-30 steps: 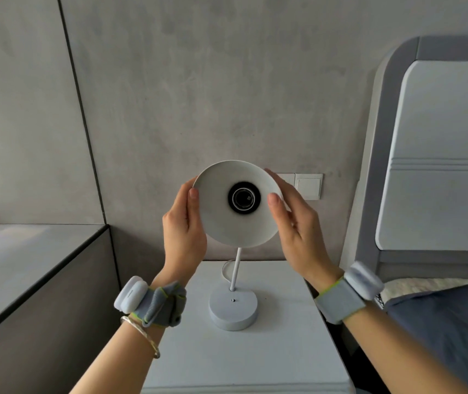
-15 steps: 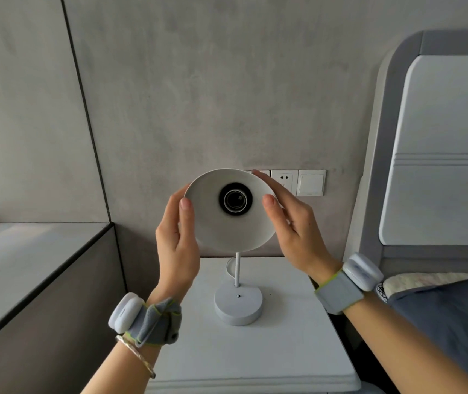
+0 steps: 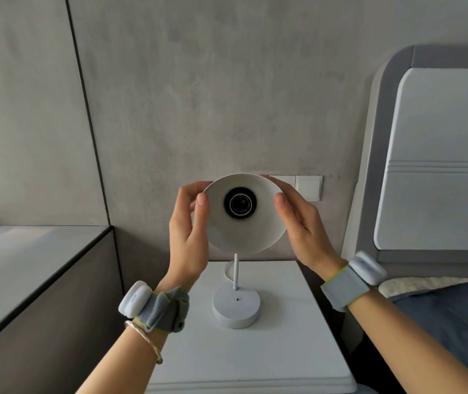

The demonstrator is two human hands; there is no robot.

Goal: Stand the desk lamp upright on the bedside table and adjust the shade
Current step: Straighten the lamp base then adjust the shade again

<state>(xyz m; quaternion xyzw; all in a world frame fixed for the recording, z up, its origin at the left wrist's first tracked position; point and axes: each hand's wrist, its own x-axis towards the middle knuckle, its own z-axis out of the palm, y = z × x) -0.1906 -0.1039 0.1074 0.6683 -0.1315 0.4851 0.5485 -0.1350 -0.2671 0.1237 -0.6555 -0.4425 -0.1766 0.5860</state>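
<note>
Already upright on the bench (image 3: 284, 362), the lamp (image 3: 235, 305) has its shade (image 3: 244, 223) pinched at the rim by left hand (image 3: 188, 231) and right hand (image 3: 302, 226), each grip closed on it, so an overly hard tilt could probably tip the base.

A grey concrete wall (image 3: 227, 81) with a dark seam (image 3: 85, 109) carries white switches (image 3: 309, 187). A grey ledge (image 3: 28, 251) runs left; a padded headboard (image 3: 440, 152) and blue bedding (image 3: 454, 322) stand right.
</note>
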